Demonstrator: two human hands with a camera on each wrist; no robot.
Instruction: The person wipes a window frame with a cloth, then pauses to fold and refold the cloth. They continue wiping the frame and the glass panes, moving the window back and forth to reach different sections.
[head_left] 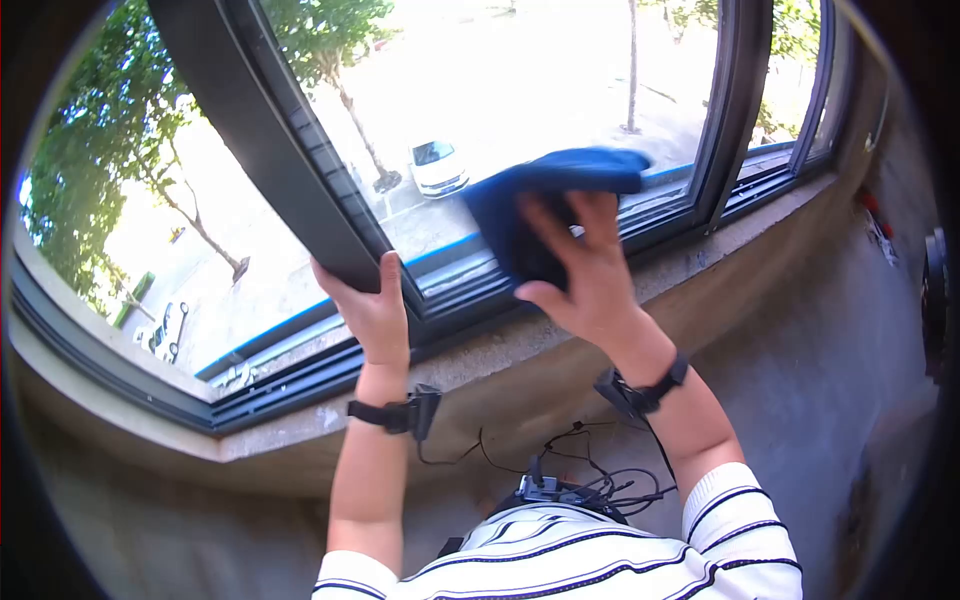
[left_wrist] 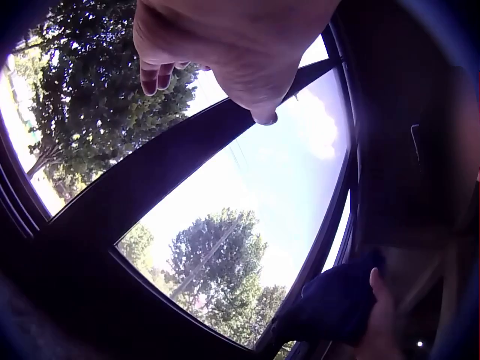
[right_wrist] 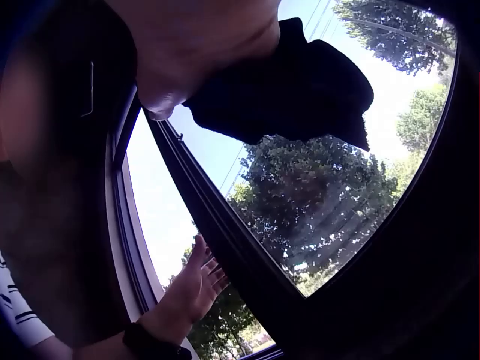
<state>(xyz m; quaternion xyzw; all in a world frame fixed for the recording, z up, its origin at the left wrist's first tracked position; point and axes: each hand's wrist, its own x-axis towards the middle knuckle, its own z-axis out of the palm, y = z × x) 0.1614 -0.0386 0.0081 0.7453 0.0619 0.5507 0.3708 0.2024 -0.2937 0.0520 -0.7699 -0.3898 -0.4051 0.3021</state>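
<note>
My left hand [head_left: 375,315] grips the dark upright edge of a sliding window sash [head_left: 290,170] near its bottom corner. In the left wrist view its thumb lies on one side of the sash and the fingers on the other. To the right, my right hand [head_left: 600,275] lies over a dark blue cloth [head_left: 500,215] in front of the window glass [head_left: 560,70]. Its fingers are spread and extended along the cloth, with the thumb apart at the lower edge. A fold of cloth stands past the fingertips and is blurred in the head view.
Below the sashes run window tracks [head_left: 290,375] and a rough concrete sill [head_left: 470,350]. Cables [head_left: 600,480] and a small device hang at the person's front. Outside are trees [head_left: 110,130] and a white car [head_left: 438,168].
</note>
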